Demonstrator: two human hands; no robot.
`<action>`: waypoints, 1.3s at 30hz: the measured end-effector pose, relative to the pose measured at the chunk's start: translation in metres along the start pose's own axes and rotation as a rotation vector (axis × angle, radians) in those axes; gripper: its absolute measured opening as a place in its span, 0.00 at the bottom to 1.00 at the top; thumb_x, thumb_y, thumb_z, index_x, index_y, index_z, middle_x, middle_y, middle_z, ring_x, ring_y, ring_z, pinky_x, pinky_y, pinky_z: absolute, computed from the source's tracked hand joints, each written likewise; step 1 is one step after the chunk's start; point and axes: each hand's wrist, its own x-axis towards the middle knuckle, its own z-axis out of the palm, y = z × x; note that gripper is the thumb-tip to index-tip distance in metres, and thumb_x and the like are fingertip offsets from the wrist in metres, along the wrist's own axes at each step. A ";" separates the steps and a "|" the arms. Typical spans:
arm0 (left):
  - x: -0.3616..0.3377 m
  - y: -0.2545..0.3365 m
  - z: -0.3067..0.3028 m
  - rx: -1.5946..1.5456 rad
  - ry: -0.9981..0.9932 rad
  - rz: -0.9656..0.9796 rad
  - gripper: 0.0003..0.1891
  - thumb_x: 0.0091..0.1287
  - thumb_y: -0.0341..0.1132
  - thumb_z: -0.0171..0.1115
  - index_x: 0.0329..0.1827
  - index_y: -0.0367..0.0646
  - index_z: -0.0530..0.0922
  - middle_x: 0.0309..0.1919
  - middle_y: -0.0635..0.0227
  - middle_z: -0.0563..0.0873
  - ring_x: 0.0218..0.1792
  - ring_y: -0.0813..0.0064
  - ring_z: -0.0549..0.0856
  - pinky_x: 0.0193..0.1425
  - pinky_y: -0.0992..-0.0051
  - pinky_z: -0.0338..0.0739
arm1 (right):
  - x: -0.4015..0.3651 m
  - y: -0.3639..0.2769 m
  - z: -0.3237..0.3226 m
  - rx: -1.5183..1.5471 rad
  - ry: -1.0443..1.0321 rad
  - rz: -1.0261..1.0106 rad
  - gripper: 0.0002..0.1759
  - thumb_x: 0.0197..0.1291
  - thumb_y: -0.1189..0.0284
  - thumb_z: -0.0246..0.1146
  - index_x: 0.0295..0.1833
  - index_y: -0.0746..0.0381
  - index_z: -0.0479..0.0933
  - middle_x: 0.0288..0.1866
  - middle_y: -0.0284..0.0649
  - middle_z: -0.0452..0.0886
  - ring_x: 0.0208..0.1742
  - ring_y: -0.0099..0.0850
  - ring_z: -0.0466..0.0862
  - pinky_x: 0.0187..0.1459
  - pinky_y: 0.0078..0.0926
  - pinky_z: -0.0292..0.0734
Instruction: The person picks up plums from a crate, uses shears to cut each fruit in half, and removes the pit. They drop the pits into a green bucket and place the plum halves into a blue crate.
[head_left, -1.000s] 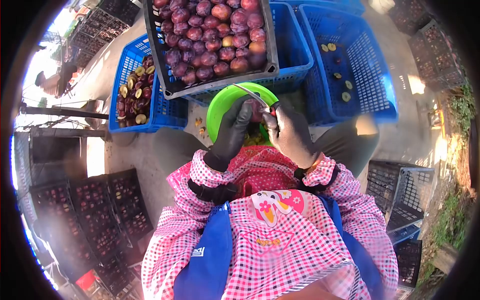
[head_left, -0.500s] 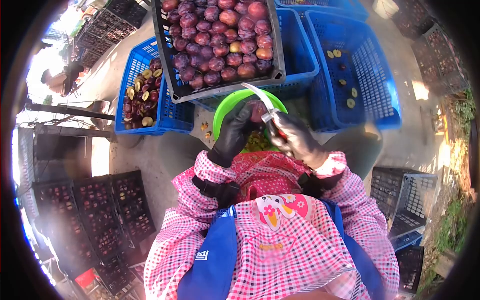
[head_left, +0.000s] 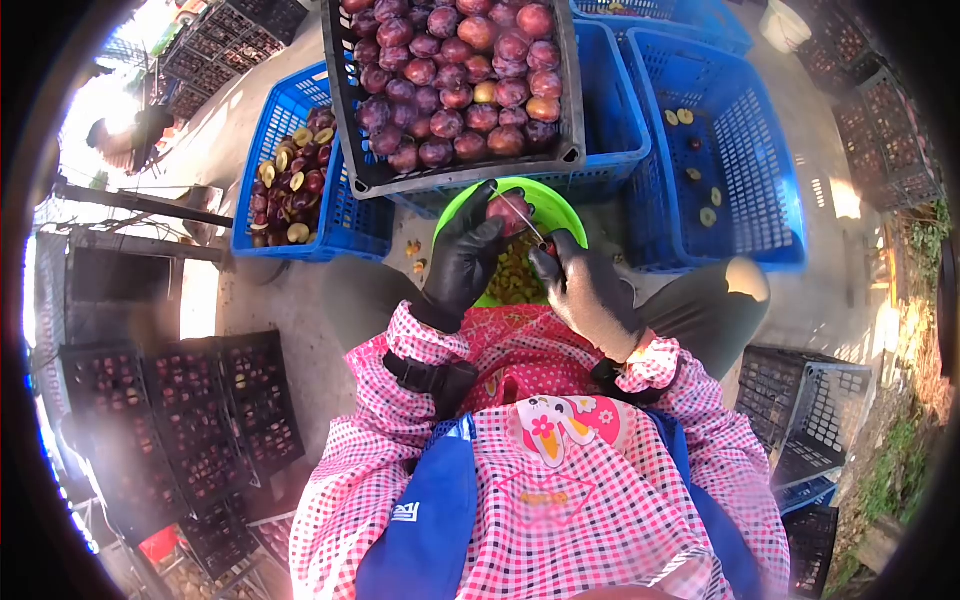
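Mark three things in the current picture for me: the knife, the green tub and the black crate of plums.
Knife (head_left: 524, 221): head view, on the blade.
Green tub (head_left: 562, 210): head view, on the inner wall.
Black crate (head_left: 468, 177): head view, on the near rim.

A reddish-purple plum (head_left: 508, 214) is resting in the fingers of the gloved left hand (head_left: 466, 252), above the green bowl (head_left: 574, 214). A knife (head_left: 524, 220) with a narrow, silvery blade is lying across the plum, its tip pointing up and to the left of the view. The gloved right hand (head_left: 592, 290) is gripping its handle, mostly hiding it. Yellowish-green and brownish pieces (head_left: 515, 277) are lying heaped inside the bowl, beneath the plum.
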 end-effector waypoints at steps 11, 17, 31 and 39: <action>-0.002 0.000 0.002 0.114 0.076 0.039 0.31 0.71 0.28 0.56 0.75 0.34 0.57 0.66 0.51 0.72 0.65 0.62 0.75 0.69 0.66 0.71 | -0.004 0.003 0.012 -0.072 0.010 -0.050 0.14 0.68 0.62 0.58 0.43 0.64 0.71 0.21 0.53 0.78 0.23 0.53 0.80 0.25 0.48 0.73; -0.001 -0.005 0.010 0.218 0.003 0.053 0.33 0.71 0.34 0.60 0.75 0.33 0.55 0.63 0.57 0.75 0.62 0.69 0.77 0.69 0.71 0.69 | 0.001 0.013 0.031 0.055 0.061 -0.011 0.14 0.69 0.63 0.55 0.46 0.65 0.71 0.26 0.55 0.79 0.28 0.55 0.80 0.31 0.51 0.74; -0.011 0.010 0.036 0.531 0.010 0.202 0.26 0.75 0.48 0.54 0.64 0.34 0.71 0.57 0.62 0.79 0.59 0.72 0.77 0.66 0.71 0.69 | 0.000 0.009 0.025 0.049 0.135 -0.080 0.13 0.67 0.64 0.59 0.45 0.63 0.71 0.27 0.52 0.80 0.29 0.53 0.82 0.32 0.49 0.75; -0.009 0.010 0.022 0.578 0.060 0.169 0.23 0.67 0.35 0.66 0.61 0.35 0.72 0.56 0.64 0.80 0.56 0.76 0.77 0.63 0.72 0.71 | 0.004 0.005 0.023 0.115 0.139 -0.118 0.12 0.66 0.65 0.60 0.44 0.63 0.70 0.27 0.54 0.80 0.29 0.54 0.81 0.29 0.49 0.74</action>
